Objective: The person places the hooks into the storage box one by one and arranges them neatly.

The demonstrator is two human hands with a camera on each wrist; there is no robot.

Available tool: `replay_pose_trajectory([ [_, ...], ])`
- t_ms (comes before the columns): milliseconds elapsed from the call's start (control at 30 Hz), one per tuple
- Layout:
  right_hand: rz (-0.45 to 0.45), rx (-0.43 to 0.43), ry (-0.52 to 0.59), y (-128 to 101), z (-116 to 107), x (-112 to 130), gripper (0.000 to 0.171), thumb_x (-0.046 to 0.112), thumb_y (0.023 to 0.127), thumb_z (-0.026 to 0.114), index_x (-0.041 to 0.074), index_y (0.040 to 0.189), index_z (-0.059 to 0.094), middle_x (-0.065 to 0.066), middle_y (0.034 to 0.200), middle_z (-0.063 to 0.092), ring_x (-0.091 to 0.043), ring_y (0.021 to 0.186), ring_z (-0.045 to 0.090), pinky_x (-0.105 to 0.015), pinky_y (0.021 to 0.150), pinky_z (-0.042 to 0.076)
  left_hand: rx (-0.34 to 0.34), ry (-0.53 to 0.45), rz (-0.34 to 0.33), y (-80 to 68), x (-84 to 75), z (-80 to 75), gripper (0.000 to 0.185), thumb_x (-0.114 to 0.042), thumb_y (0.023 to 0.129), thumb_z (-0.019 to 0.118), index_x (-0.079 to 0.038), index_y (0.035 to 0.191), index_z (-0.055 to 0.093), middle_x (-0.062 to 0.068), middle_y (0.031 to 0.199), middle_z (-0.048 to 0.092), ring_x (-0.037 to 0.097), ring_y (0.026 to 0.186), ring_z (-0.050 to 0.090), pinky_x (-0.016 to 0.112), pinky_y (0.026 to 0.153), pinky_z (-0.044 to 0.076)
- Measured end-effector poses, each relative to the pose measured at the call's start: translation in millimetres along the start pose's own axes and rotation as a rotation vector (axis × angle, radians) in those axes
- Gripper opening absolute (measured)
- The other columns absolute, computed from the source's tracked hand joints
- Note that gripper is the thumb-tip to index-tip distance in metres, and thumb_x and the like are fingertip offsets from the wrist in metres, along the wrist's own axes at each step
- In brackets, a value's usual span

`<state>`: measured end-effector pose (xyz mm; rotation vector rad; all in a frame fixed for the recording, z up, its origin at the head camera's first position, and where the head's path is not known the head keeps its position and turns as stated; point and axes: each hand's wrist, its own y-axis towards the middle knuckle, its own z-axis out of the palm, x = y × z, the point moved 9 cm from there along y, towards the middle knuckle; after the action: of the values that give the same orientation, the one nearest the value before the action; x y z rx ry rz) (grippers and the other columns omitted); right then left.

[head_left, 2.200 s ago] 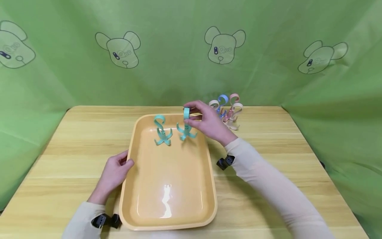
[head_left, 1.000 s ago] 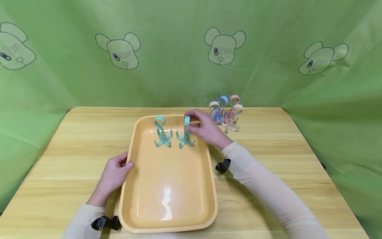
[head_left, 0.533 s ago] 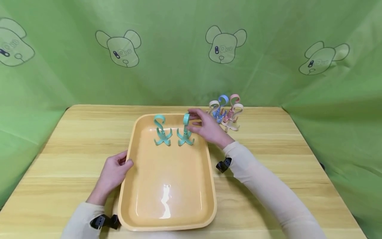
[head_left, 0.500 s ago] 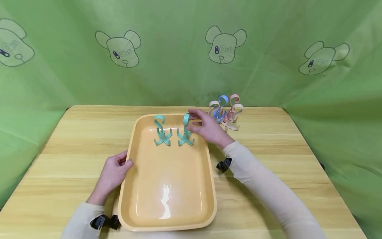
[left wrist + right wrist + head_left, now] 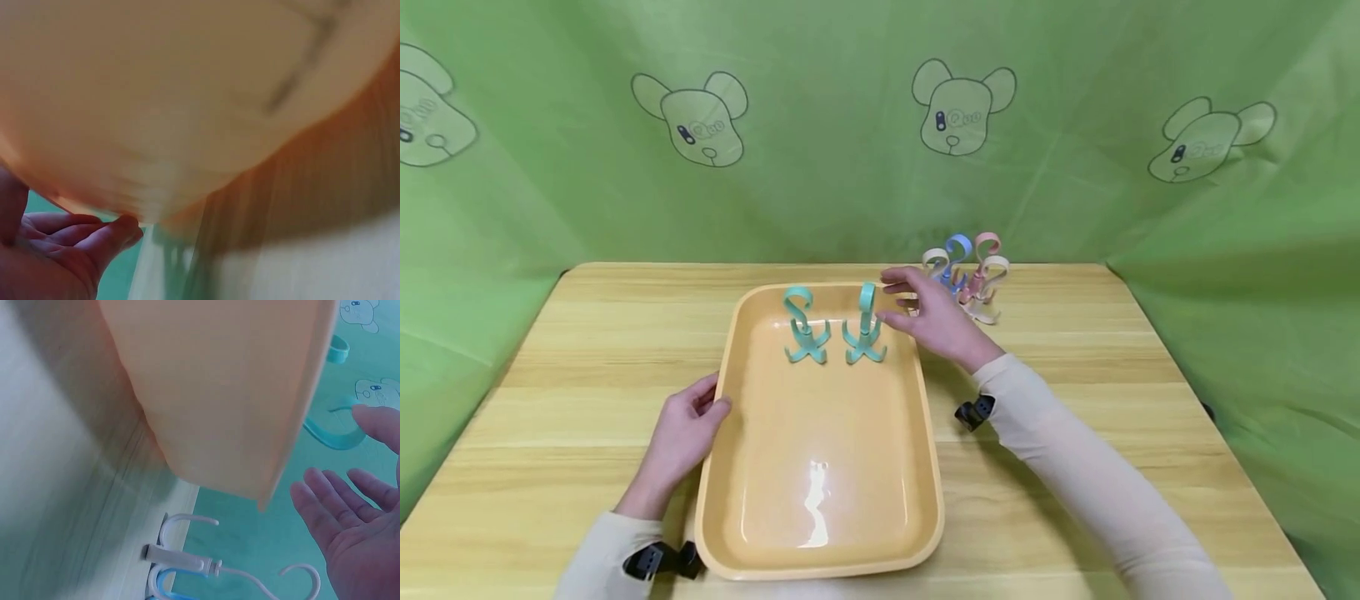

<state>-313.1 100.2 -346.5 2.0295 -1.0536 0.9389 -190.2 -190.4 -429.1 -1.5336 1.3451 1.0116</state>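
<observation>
My left hand (image 5: 681,429) grips the left rim of a light orange plastic tray (image 5: 820,417), thumb over the edge and fingers under it. In the left wrist view the fingers press up against the tray's outer wall. Two turquoise claw hooks stand upright side by side in the far part of the tray: the left claw hook (image 5: 807,343) and the right claw hook (image 5: 865,343), each with curved prongs below and a curled top. My right hand (image 5: 940,317) is just right of the right hook, above the tray's far right corner, fingers spread and holding nothing.
Beyond the tray's far right corner stand a blue claw hook (image 5: 957,246), a pink claw hook (image 5: 988,243) and two cream claw hooks, one of them a cream claw hook (image 5: 997,268) nearest. A green curtain (image 5: 835,200) surrounds the wooden table (image 5: 1060,333).
My right hand lowered the second turquoise hook onto the tray beside the first, then let go and drew back a little to the right. The left hand has stayed on the rim.
</observation>
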Motion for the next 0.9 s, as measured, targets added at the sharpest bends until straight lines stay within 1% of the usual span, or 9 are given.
replay_pose_trajectory([
  [100, -0.008, -0.019, -0.029, -1.2, -6.0, 1.0, 0.053, 0.006, 0.088, 0.072, -0.005, 0.135, 0.049, -0.019, 0.131, 0.053, -0.029, 0.118, 0.053, -0.04, 0.1, 0.045, -0.005, -0.007, 0.006, -0.4, -2.5, -0.2, 0.047, -0.002, 0.096, 0.05, 0.011, 0.141, 0.043, 0.03, 0.126, 0.057, 0.035, 0.111, 0.059, 0.025, 0.081, 0.054],
  [267, -0.016, -0.066, -0.06, -6.4, -21.8, 3.5, 0.05, 0.007, 0.089, 0.071, -0.003, 0.134, 0.052, -0.016, 0.128, 0.056, -0.028, 0.118, 0.054, -0.04, 0.101, 0.045, 0.008, -0.028, 0.008, -1.4, -3.4, 1.8, 0.05, 0.002, 0.094, 0.049, 0.011, 0.143, 0.041, 0.031, 0.126, 0.057, 0.036, 0.11, 0.059, 0.026, 0.08, 0.055],
  [433, 0.004, -0.123, -0.058, -13.0, -46.6, 5.9, 0.046, 0.005, 0.089, 0.07, -0.001, 0.132, 0.054, -0.017, 0.126, 0.059, -0.033, 0.116, 0.056, -0.041, 0.101, 0.045, 0.019, -0.057, 0.006, -1.6, -2.7, 3.2, 0.053, 0.003, 0.093, 0.049, 0.01, 0.144, 0.04, 0.031, 0.127, 0.056, 0.035, 0.111, 0.059, 0.026, 0.08, 0.055],
  [533, 0.014, -0.175, -0.054, -15.6, -65.8, 5.9, 0.044, 0.005, 0.089, 0.07, 0.0, 0.131, 0.057, -0.015, 0.125, 0.06, -0.032, 0.115, 0.057, -0.041, 0.1, 0.046, 0.027, -0.061, 0.003, -2.0, -2.5, 4.0, 0.053, 0.002, 0.094, 0.049, 0.008, 0.145, 0.039, 0.031, 0.128, 0.056, 0.035, 0.111, 0.059, 0.027, 0.08, 0.055],
  [633, 0.029, -0.215, -0.047, -18.0, -83.8, 2.9, 0.042, 0.006, 0.09, 0.07, 0.003, 0.131, 0.059, -0.012, 0.126, 0.06, -0.03, 0.114, 0.058, -0.037, 0.097, 0.049, 0.027, -0.056, 0.001, -2.1, -2.2, 4.2, 0.053, 0.001, 0.094, 0.049, 0.008, 0.145, 0.039, 0.031, 0.128, 0.056, 0.035, 0.111, 0.059, 0.028, 0.08, 0.055],
  [767, 0.081, -0.248, -0.022, -23.8, -102.4, -6.5, 0.043, 0.01, 0.091, 0.069, 0.005, 0.133, 0.059, -0.011, 0.129, 0.059, -0.029, 0.114, 0.059, -0.031, 0.093, 0.051, 0.016, -0.056, -0.003, -1.8, -1.9, 3.5, 0.052, 0.002, 0.094, 0.048, 0.008, 0.145, 0.04, 0.031, 0.128, 0.056, 0.035, 0.111, 0.059, 0.027, 0.08, 0.055],
  [833, 0.104, -0.268, -0.014, -27.5, -110.6, -11.9, 0.044, 0.013, 0.092, 0.069, 0.006, 0.133, 0.058, -0.011, 0.131, 0.059, -0.028, 0.116, 0.058, -0.031, 0.095, 0.05, 0.011, -0.054, -0.003, -1.6, -1.9, 3.1, 0.052, 0.002, 0.094, 0.049, 0.008, 0.145, 0.041, 0.03, 0.127, 0.057, 0.034, 0.109, 0.06, 0.027, 0.079, 0.055],
  [900, 0.121, -0.286, -0.029, -30.6, -118.3, -17.8, 0.047, 0.018, 0.092, 0.07, 0.006, 0.135, 0.057, -0.012, 0.134, 0.058, -0.028, 0.119, 0.056, -0.031, 0.099, 0.046, 0.009, -0.05, -0.005, -1.8, -1.9, 2.8, 0.052, 0.002, 0.093, 0.049, 0.007, 0.145, 0.041, 0.03, 0.126, 0.057, 0.034, 0.108, 0.061, 0.028, 0.078, 0.056],
])
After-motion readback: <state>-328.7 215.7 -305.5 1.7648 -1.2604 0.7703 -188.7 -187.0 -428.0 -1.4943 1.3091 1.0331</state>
